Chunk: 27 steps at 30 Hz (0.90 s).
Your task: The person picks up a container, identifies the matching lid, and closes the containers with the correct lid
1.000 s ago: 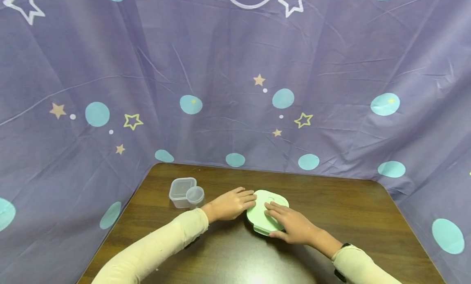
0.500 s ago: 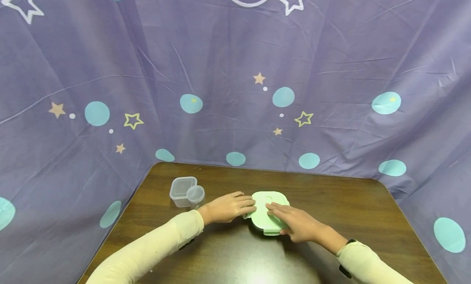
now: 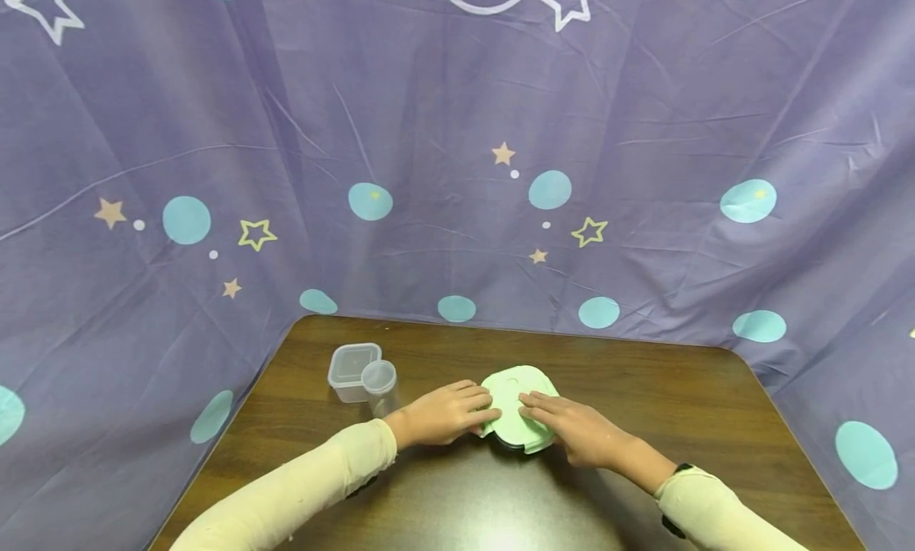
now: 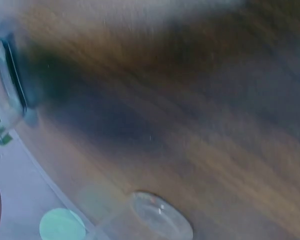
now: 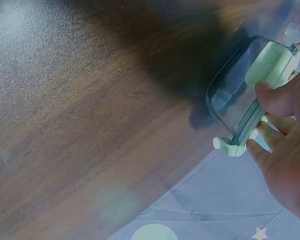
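A glass food container with a pale green clip lid (image 3: 516, 412) rests on the table, between both hands. My left hand (image 3: 445, 414) grips its left edge, fingers over the lid and thumb tucked lower. Across the right side of the lid lie the fingers of my right hand (image 3: 582, 432). In the right wrist view, that hand's thumb (image 5: 272, 100) presses by a side clip (image 5: 270, 62) while its fingers hold the lid from the other face; the clear glass body (image 5: 235, 90) shows beside it. The left wrist view catches only a blurred part of the glass container (image 4: 12, 75).
A square clear plastic box (image 3: 350, 368) stands at the table's left, with a small round clear cup (image 3: 379, 378) just in front of it, near my left wrist. Patterned purple cloth (image 3: 457, 178) rises behind the wooden table (image 3: 643, 384).
The container has turned counterclockwise as seen from above, its front clip swinging to the right. My left hand has slid slightly toward me, and the right hand's thumb has gone out of sight.
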Available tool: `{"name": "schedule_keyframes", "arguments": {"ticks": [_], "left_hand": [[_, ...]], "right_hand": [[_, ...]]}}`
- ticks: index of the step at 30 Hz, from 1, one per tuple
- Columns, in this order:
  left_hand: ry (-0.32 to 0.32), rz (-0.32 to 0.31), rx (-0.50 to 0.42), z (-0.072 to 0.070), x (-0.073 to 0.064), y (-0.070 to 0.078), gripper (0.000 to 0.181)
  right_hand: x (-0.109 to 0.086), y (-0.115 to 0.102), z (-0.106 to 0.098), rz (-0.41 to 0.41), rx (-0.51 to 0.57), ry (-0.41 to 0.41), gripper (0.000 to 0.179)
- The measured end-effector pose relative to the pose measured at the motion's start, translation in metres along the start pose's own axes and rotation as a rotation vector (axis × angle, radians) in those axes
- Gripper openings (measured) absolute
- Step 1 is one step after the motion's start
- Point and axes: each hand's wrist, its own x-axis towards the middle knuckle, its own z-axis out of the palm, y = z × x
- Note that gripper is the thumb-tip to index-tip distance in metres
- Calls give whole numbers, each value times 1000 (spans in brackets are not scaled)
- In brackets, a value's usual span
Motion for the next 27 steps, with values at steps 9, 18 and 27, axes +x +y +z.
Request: {"name": "schedule_keyframes", "arguments": {"ticks": [9,18,27], "left_hand": [[-18,-56,-28,1,5,11,41],[-26,-66,-124,-1,8,10,42],[-57,-35,-126,-1,12,7,44]], "right_hand": [[4,3,1,24,-8,-16,88],[5,2,-3,27,4,-13,87],[5,3,3,26,15,12,81]]}}
